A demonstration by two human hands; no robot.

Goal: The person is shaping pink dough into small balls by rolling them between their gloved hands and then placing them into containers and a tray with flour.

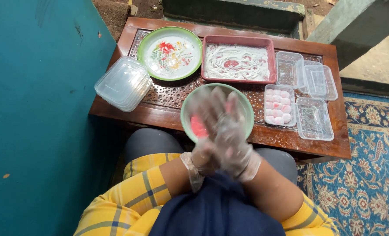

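Note:
Both my hands wear thin clear plastic gloves and are pressed together, palm against palm, over a green bowl (190,111) at the near edge of a low wooden table (290,144). My right hand (231,135) lies on top, and my left hand (203,150) is mostly hidden under it. Pink dough (198,126) shows in the bowl just left of the hands. Whether a piece of dough sits between the palms is hidden.
A pink tray (271,59) of white flour and a green-rimmed flowered plate (170,54) stand at the back. A clear box of pink-white balls (279,106), empty clear boxes (314,118) and a stack of lids (123,83) lie around. Teal wall on the left, patterned carpet on the right.

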